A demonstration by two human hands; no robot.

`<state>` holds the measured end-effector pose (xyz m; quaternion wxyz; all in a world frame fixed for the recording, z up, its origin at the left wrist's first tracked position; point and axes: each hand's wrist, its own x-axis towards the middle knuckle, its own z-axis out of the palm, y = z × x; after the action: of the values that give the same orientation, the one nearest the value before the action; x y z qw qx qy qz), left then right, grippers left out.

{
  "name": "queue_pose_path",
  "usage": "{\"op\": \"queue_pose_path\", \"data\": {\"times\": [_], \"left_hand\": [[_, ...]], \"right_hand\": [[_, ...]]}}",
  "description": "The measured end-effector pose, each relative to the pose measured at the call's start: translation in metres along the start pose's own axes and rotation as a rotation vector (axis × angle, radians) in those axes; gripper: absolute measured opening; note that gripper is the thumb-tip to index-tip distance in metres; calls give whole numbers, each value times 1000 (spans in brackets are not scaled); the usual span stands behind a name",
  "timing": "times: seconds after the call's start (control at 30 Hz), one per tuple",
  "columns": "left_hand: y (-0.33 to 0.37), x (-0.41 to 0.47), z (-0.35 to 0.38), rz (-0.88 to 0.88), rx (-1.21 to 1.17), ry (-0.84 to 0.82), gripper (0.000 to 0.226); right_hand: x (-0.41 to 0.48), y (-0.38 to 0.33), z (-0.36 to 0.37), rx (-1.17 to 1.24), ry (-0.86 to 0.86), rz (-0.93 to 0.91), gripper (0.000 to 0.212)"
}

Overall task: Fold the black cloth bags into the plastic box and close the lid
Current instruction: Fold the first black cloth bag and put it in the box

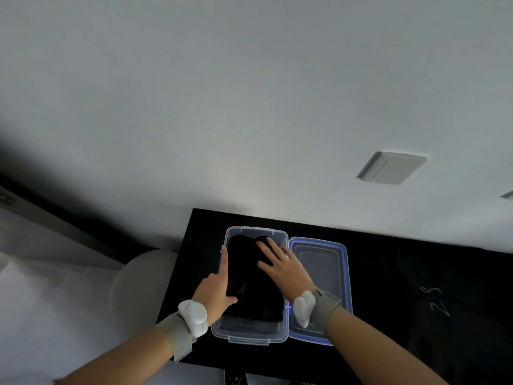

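So the left grip (215,287) isn't clamping on anything: the index finger is stretching straight along the left wall of the plastic box (249,339) and the thumb is resting on the black cloth bags (247,276) near the box's front end. The right grip (286,269) is lying flat with fingers spread apart, pressing down on the bags toward the box's far right corner. The bags are sitting bunched up inside the box, filling most of it. Both wrists are wearing grey bands with a white gadget (193,316) on them.

The lid (322,262), clear with a blue rim, is lying flat just beside the box on its right, edges touching or nearly so. Box and lid are both sitting on a black worktop (388,276), and right of the lid some pale scribble (436,301) is showing on it. Left of the box, past the worktop edge, something round and pale (144,279) is peeking in, can't tell what.
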<state>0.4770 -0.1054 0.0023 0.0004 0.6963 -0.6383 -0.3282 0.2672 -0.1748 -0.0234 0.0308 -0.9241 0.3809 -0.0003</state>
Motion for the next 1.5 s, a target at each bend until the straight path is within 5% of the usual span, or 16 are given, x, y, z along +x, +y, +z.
{"op": "queue_pose_path", "data": {"times": [0.17, 0.5, 0.7, 0.8, 0.93, 1.1, 1.23, 1.4, 1.5], "left_hand": [[-1, -7, -4, 12, -95, 35, 130], [-10, -20, 24, 145, -69, 1, 127], [-8, -22, 12, 231, 103, 219, 70], [-10, -16, 4, 298, 257, 274, 54], [-16, -9, 4, 383, 579, 139, 58], [5, -6, 10, 375, 874, -76, 74], [13, -1, 7, 380, 848, 45, 73], [10, 0, -3, 394, 489, 340, 43], [6, 2, -7, 361, 417, 377, 56]], "right_hand": [[-14, -1, -9, 112, 68, 233, 46], [-26, 8, -17, 353, -161, 122, 47], [-34, -12, -26, 330, 115, 320, 33], [-34, -21, -14, 280, -18, 304, 52], [-34, -35, 14, 91, -288, 268, 76], [-30, -52, 23, -2, -459, 299, 66], [-29, -48, 22, -39, -421, 286, 56], [-36, -40, 20, 90, 24, 260, 17], [-35, -43, 17, 198, 215, 338, 14]]}}
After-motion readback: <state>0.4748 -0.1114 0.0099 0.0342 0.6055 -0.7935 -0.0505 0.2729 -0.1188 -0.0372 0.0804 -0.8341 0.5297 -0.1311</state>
